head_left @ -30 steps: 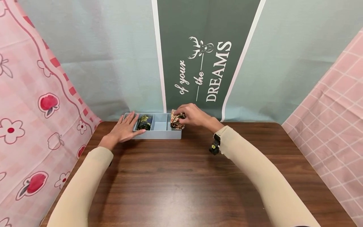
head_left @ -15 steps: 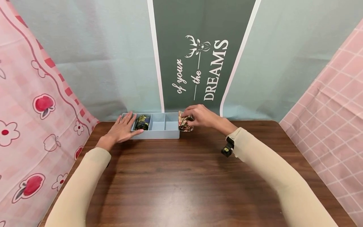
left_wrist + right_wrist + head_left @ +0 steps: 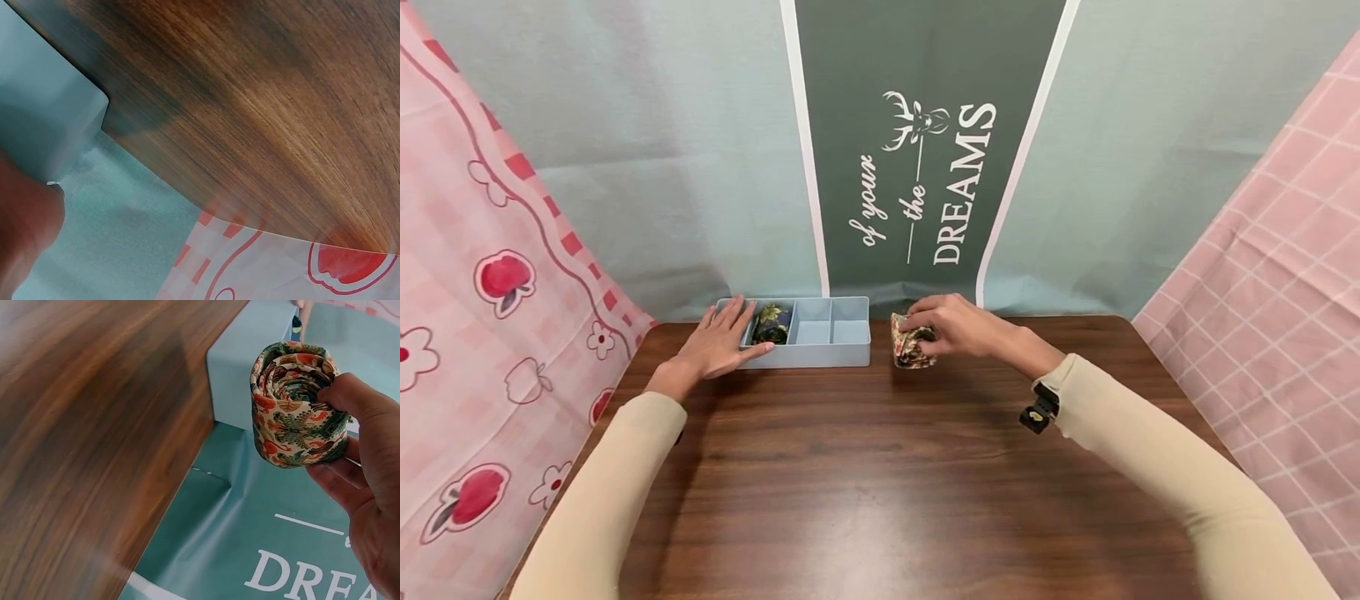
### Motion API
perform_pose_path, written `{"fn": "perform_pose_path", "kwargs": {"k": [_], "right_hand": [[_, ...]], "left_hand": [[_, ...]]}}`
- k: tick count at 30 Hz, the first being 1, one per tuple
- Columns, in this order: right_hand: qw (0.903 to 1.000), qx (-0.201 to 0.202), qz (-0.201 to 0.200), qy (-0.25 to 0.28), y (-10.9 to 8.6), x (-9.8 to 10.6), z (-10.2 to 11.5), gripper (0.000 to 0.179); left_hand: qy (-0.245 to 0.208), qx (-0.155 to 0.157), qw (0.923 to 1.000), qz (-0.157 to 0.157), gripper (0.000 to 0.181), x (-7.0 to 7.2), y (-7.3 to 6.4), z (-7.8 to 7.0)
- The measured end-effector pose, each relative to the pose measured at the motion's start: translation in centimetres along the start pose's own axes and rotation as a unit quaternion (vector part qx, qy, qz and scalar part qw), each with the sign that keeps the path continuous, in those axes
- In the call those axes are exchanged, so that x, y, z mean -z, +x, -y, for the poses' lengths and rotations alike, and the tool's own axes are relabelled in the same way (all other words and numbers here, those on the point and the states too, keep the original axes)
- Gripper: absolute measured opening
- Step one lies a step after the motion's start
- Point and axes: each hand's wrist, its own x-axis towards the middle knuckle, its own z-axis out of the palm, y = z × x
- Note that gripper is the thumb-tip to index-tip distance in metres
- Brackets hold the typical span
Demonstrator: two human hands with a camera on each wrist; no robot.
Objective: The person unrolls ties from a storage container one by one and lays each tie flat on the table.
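Head view: right hand (image 3: 958, 327) pinches the roll (image 3: 904, 352) just beyond the three o'clock end of the box (image 3: 820, 357), left hand (image 3: 717, 342) rests straight-fingered at nine o'clock, apparently a carrying step whose next move calls for steady hold.

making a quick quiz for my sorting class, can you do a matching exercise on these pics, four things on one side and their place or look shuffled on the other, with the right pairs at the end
Things
1. orange-and-green patterned roll
2. dark roll with yellow flower
3. left hand
4. table

Place or look
A. brown with wood grain
B. laid over the left end of the light blue box
C. held by the right hand, outside the box
D. inside one of the box's compartments

Right pairs
1-C, 2-D, 3-B, 4-A
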Motion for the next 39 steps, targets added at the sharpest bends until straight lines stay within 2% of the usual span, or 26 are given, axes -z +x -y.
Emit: {"fn": "perform_pose_path", "kwargs": {"k": [13,25,28,33,39], "right_hand": [[0.9998,0.018,0.005,-0.010,-4.2,-0.2,0.6,0.034],[0.9998,0.002,0.021,0.006,-8.0,-0.5,1.6,0.036],[0.9998,0.003,0.020,0.004,-8.8,-0.5,1.7,0.036],[0.9997,-0.009,0.024,0.002,-10.2,-0.5,1.9,0.036],[0.9992,-0.020,0.031,-0.011,-11.3,-0.8,2.0,0.035]], "left_hand": [[-0.009,0.004,1.0000,-0.001,0.099,-0.4,-0.3,0.4],[-0.004,0.002,0.9999,-0.012,0.101,-0.3,-0.5,0.6],[0.000,0.002,0.9996,-0.028,0.102,-0.1,-0.5,0.7],[0.002,-0.009,0.9969,-0.078,0.103,0.5,0.0,0.4],[-0.004,-0.036,0.9920,-0.121,0.103,1.4,0.5,-1.7]]}}
